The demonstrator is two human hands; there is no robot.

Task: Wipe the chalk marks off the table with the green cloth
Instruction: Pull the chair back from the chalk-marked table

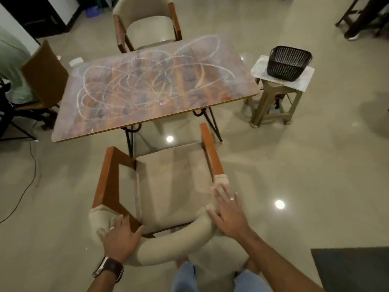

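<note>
From the head view the wiping has not begun: the chalk marks (147,81), pale looping scribbles, cover nearly the whole surface (101,127) in the upper middle of the frame, and no patch looks cleaned. The green cloth is not visible anywhere in this view, so I cannot say where it lies; finding and picking it up comes first, by my judgement. Both hands are on the near chair (168,175) in the lower middle. The left hand (120,239) grips the padded back at its left corner, fingers curled over it, thumb spread toward the seat. The right hand (229,216) rests flat on the back's right end, fingers straight and slightly spread. This chair stands between the person and the surface's near edge, apart from it, with bare floor around. At the right of the frame a stool (271,102) carrying a dark basket (288,62) stands just beside the surface's right corner; other chairs crowd the far and left edges, so the near side looks the easiest approach.
</note>
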